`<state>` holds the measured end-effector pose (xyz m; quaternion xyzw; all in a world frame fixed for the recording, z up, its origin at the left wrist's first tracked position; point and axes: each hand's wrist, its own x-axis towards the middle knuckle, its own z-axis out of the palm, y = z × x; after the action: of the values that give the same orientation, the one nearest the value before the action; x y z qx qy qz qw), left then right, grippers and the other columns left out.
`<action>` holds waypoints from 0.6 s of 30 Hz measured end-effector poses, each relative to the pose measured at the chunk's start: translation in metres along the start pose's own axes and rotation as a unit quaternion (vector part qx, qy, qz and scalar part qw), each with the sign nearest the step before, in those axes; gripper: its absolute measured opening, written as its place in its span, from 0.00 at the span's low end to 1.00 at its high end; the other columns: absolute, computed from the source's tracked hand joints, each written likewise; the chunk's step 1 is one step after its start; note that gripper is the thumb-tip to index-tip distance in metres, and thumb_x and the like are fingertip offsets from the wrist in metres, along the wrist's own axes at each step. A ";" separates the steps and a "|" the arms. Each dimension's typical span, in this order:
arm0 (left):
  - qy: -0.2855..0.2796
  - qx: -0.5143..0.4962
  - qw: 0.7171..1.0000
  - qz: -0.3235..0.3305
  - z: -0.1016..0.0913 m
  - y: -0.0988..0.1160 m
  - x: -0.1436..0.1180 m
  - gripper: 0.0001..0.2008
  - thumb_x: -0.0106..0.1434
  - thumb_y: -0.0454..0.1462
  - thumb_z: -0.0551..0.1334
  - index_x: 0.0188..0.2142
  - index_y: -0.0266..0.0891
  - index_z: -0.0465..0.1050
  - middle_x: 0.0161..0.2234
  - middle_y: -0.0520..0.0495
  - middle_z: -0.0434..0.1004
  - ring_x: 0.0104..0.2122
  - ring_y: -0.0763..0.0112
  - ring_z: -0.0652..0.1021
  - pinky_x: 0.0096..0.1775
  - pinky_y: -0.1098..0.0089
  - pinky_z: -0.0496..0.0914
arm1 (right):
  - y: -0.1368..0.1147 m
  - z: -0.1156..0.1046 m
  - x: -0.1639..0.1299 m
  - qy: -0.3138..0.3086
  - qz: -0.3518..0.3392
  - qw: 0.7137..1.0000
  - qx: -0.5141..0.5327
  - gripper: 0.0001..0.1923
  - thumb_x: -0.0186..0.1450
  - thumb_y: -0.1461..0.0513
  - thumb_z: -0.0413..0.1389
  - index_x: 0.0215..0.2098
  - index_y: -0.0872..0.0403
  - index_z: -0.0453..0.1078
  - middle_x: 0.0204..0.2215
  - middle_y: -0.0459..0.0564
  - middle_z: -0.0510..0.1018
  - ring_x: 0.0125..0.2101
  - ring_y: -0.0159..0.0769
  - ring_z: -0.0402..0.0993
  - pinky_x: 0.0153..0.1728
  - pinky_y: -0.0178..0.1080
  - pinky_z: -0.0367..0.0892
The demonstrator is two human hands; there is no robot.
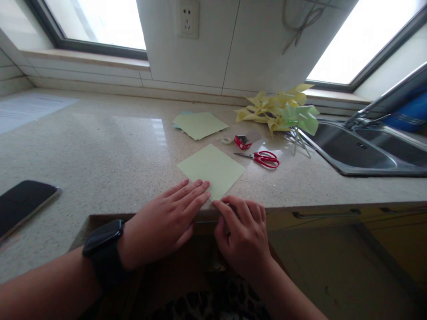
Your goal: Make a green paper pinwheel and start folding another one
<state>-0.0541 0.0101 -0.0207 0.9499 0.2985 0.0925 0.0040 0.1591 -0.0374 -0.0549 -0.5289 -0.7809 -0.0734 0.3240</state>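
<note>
No writing can be read anywhere; the small red box (242, 142) behind the sheet (211, 170) is too blurred to show a label. The sink (363, 151), well to the right of the sheet, has nothing visible in its basin, with a tap (367, 113) over its far edge.

The pale green sheet lies flat on the counter (100, 146), one corner pointing at the counter's front edge. The left hand (167, 222) lies open and flat, palm down, fingers together, its fingertips pressing the sheet's near left edge. A black watch (103, 244) is on that wrist. The right hand (245, 233) is loosely curled, fingers bent, its forefinger touching the sheet's near corner at the counter edge; it grips nothing.

Behind the sheet lies a stack of paper (199, 124). Red scissors (265, 158) lie just right of the sheet, and a tape roll (226, 140) sits behind it, beside the red box. Paper pinwheels (280, 111) are heaped farther back to the right, between the sheet and the sink. A dark phone (23, 202) lies well to the left of the sheet. A wall socket (188, 18) is on the wall above.
</note>
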 end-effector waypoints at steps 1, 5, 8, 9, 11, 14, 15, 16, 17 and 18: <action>0.000 -0.001 1.000 -0.001 0.000 0.000 0.000 0.31 0.65 0.32 0.59 0.66 0.34 0.56 0.71 0.39 0.52 0.70 0.59 0.54 0.69 0.54 0.51 | 0.000 0.000 0.000 -0.001 0.001 1.000 0.001 0.16 0.66 0.65 0.57 0.51 0.51 0.74 0.46 0.51 0.78 0.43 0.46 0.69 0.46 0.51 0.61; -0.003 -0.003 1.000 -0.004 0.000 0.001 0.000 0.31 0.64 0.32 0.59 0.67 0.35 0.55 0.71 0.39 0.52 0.70 0.59 0.54 0.69 0.54 0.51 | 0.000 0.001 -0.001 0.002 0.004 1.000 -0.003 0.14 0.65 0.65 0.57 0.49 0.50 0.74 0.46 0.51 0.78 0.43 0.46 0.69 0.47 0.50 0.61; -0.004 -0.005 1.000 -0.004 0.000 0.001 0.001 0.32 0.64 0.32 0.59 0.67 0.35 0.55 0.71 0.40 0.52 0.70 0.59 0.54 0.70 0.54 0.50 | 0.000 0.002 -0.001 0.002 0.006 1.000 -0.007 0.15 0.65 0.64 0.58 0.50 0.49 0.74 0.46 0.51 0.78 0.43 0.46 0.69 0.47 0.50 0.61; -0.004 -0.005 1.000 -0.003 0.001 0.001 0.001 0.31 0.64 0.32 0.59 0.66 0.35 0.56 0.71 0.40 0.52 0.70 0.60 0.54 0.70 0.54 0.50 | 0.000 0.002 -0.001 0.000 0.006 1.000 -0.009 0.15 0.65 0.64 0.58 0.50 0.49 0.74 0.46 0.51 0.78 0.43 0.46 0.69 0.47 0.50 0.61; -0.002 -0.005 1.000 -0.002 0.001 0.001 0.001 0.31 0.64 0.32 0.59 0.66 0.35 0.56 0.71 0.39 0.52 0.70 0.60 0.54 0.70 0.54 0.50 | 0.000 0.002 -0.001 -0.004 0.005 1.000 -0.013 0.17 0.65 0.65 0.58 0.52 0.49 0.74 0.47 0.51 0.78 0.43 0.46 0.69 0.46 0.51 0.61; -0.002 -0.003 1.000 -0.002 0.001 0.001 0.001 0.31 0.65 0.32 0.59 0.66 0.35 0.56 0.71 0.39 0.52 0.70 0.60 0.54 0.70 0.54 0.49 | 0.001 0.002 0.000 -0.005 0.003 1.000 -0.020 0.18 0.65 0.65 0.58 0.53 0.49 0.74 0.46 0.51 0.78 0.42 0.46 0.69 0.45 0.51 0.61; -0.003 -0.002 1.000 -0.001 0.001 0.001 0.001 0.31 0.65 0.32 0.59 0.66 0.34 0.56 0.71 0.39 0.53 0.70 0.60 0.54 0.70 0.54 0.50 | 0.001 0.002 0.000 -0.004 0.002 1.000 -0.022 0.19 0.65 0.65 0.58 0.53 0.49 0.74 0.46 0.51 0.78 0.42 0.46 0.69 0.45 0.51 0.61; -0.003 -0.002 1.000 -0.001 0.001 0.000 0.001 0.31 0.64 0.32 0.59 0.66 0.34 0.57 0.71 0.39 0.53 0.70 0.59 0.54 0.70 0.54 0.50 | 0.001 0.002 0.000 -0.002 0.001 1.000 -0.022 0.19 0.65 0.65 0.57 0.54 0.49 0.74 0.46 0.51 0.78 0.42 0.46 0.69 0.45 0.51 0.61; -0.002 -0.003 1.000 -0.001 0.001 0.000 0.001 0.30 0.64 0.32 0.59 0.66 0.34 0.57 0.71 0.39 0.53 0.70 0.59 0.54 0.70 0.54 0.50 | 0.001 0.002 0.000 -0.001 0.000 1.000 -0.023 0.19 0.65 0.65 0.57 0.54 0.49 0.74 0.46 0.51 0.78 0.42 0.46 0.69 0.45 0.51 0.61; 0.000 -0.004 1.000 0.000 0.001 0.000 0.001 0.30 0.64 0.32 0.59 0.66 0.34 0.57 0.70 0.39 0.54 0.70 0.59 0.54 0.70 0.54 0.50 | 0.001 0.002 0.000 0.000 -0.002 1.000 -0.024 0.19 0.65 0.65 0.57 0.54 0.49 0.74 0.46 0.51 0.78 0.42 0.46 0.69 0.45 0.51 0.62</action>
<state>-0.0526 0.0107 -0.0214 0.9500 0.2979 0.0935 0.0080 0.1591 -0.0359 -0.0564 -0.5352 -0.7797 -0.0928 0.3115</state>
